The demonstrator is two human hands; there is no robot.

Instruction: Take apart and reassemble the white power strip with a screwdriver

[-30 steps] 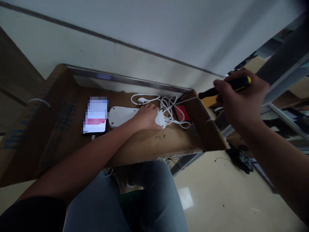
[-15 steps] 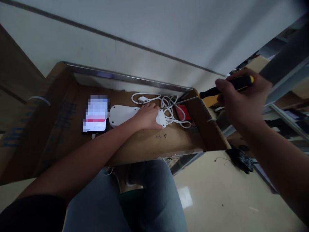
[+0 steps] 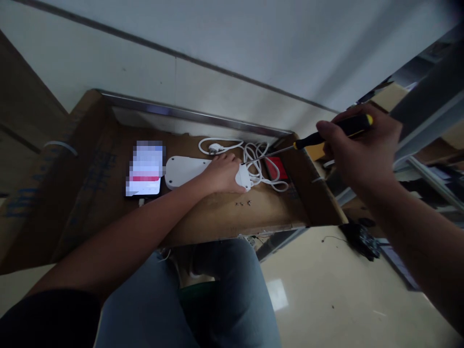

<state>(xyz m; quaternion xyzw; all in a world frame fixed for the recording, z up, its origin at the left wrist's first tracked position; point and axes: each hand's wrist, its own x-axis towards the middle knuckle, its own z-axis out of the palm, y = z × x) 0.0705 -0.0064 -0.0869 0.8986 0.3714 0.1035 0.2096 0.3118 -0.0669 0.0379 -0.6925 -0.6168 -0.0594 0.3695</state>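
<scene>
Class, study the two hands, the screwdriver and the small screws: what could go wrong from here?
1. The screwdriver in the right hand meets the white casing at a slant, near the left hand; a slip might jab its fingers.
2. The small screws lie loose in the cardboard tray; a nudge might scatter them.
3. The shaft crosses the looped white cord in this view, so it might snag.

1. White casing [image 3: 186, 169]: elongated, rounded end, dark corner holes; lies flat, gripped beneath left hand [image 3: 222, 175].
2. Screwdriver [image 3: 311, 139]: black-yellow handle in right hand [image 3: 368, 150]; thin shaft slants down, tip just beside left-hand fingers.
</scene>
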